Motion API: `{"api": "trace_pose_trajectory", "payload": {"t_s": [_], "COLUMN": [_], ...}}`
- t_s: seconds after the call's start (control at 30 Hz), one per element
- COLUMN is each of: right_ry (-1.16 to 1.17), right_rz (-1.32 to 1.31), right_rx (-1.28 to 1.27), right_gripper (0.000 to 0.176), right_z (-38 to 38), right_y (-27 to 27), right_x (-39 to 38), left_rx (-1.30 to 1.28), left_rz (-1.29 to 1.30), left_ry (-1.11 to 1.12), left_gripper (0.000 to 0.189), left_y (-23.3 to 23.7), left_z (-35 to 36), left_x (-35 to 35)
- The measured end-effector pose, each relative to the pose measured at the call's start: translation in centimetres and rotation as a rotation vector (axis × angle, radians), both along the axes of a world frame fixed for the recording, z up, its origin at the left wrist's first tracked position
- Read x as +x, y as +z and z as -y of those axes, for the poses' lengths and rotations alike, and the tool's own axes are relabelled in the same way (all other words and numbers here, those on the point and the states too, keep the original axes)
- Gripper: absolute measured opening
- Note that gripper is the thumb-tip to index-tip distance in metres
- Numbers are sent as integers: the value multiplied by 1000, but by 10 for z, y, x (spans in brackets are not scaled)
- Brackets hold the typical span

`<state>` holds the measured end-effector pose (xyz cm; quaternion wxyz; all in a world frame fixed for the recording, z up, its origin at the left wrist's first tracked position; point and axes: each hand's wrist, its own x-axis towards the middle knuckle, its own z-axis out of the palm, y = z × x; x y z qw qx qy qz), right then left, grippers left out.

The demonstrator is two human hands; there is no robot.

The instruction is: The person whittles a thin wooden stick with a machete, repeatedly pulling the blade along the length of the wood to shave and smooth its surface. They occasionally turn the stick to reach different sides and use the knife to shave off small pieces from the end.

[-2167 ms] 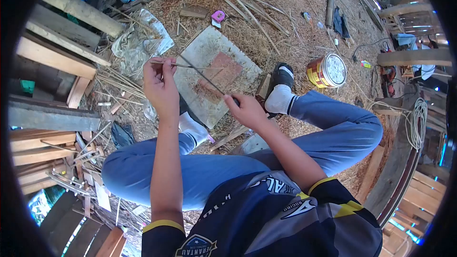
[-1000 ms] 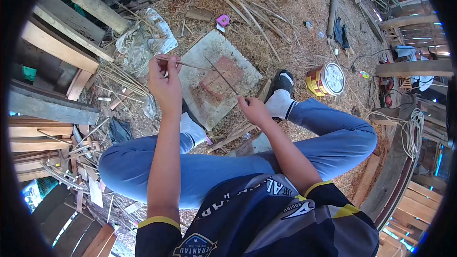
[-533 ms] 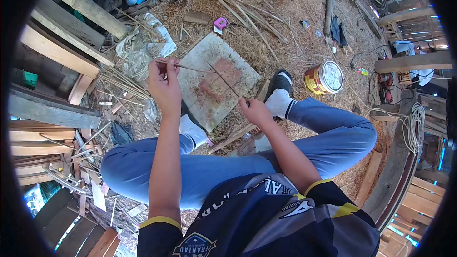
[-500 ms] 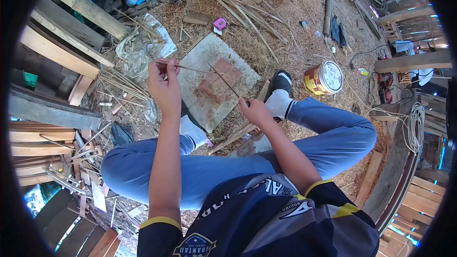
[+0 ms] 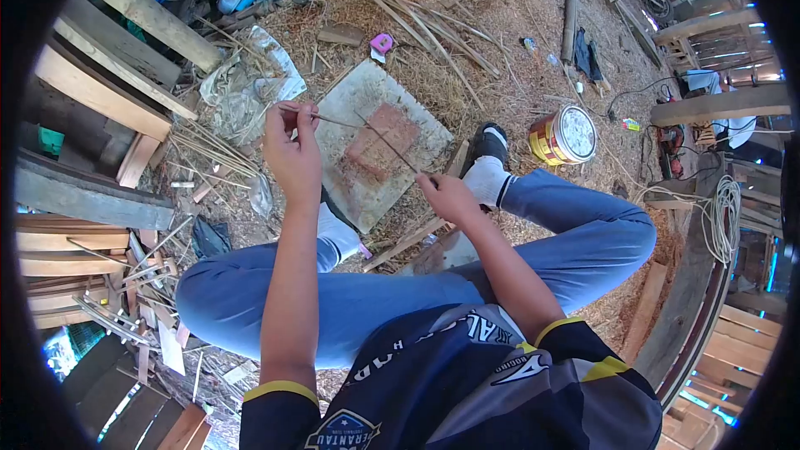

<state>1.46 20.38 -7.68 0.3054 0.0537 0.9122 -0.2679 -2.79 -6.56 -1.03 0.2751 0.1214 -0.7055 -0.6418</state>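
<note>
My left hand (image 5: 292, 150) is closed in a pinch around a thin wooden stick (image 5: 335, 122), which points right across the board. Closed around the near end of a slender dark rod-like tool (image 5: 390, 142) is my right hand (image 5: 450, 200). The tool slants up and left, and its far part crosses the stick's free end in this view. Below both lies a pale square board (image 5: 364, 208) on the ground, with a reddish-brown rectangular patch (image 5: 392, 135) dusted with shavings. My feet are on either side of the board.
A paint bucket (image 5: 573, 135) stands right of my right shoe. Beyond the board lie a pink tape measure (image 5: 381, 43) and long wood strips (image 5: 433, 29). Crumpled plastic (image 5: 237, 87) and thin sticks (image 5: 212, 146) are at left. Coiled rope (image 5: 727, 221) hangs at right.
My left hand has shifted slightly right, and the dark tool's tip sits a little farther left over the stick. Both hands keep their grips.
</note>
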Motion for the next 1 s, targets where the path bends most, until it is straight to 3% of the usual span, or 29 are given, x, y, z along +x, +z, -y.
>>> {"api": "trace_pose_trajectory", "payload": {"t_s": [0.1,0.2,0.3,0.4,0.5,0.67,0.9,1.0], "right_ry": [14,-73,-128,-37,-17,-77,-48,-83], "right_rz": [-65,-21,100,42,-118,-16,-54,8], "right_rx": [-69,8,42,93,-129,-41,-98,23], "right_gripper": [73,72,70,69,73,69,72,71], "right_z": [12,-5,-26,-6,17,-1,15,3], "right_y": [3,-54,-70,-26,-2,-32,4,-33], "right_x": [4,3,2,2,13,9,14,9], "left_rx": [-1,24,23,8,20,60,73,88], "left_rz": [-2,-6,-14,-10,-5,-10,-14,-18], "left_ry": [12,31,27,18,26,49,56,56], "left_gripper": [8,8,8,8,8,8,8,9], "left_y": [-2,-5,-4,-5,-7,-10,-10,-13], "left_z": [3,6,4,1,5,6,4,7], "left_x": [0,3,1,2,4,7,5,5]}}
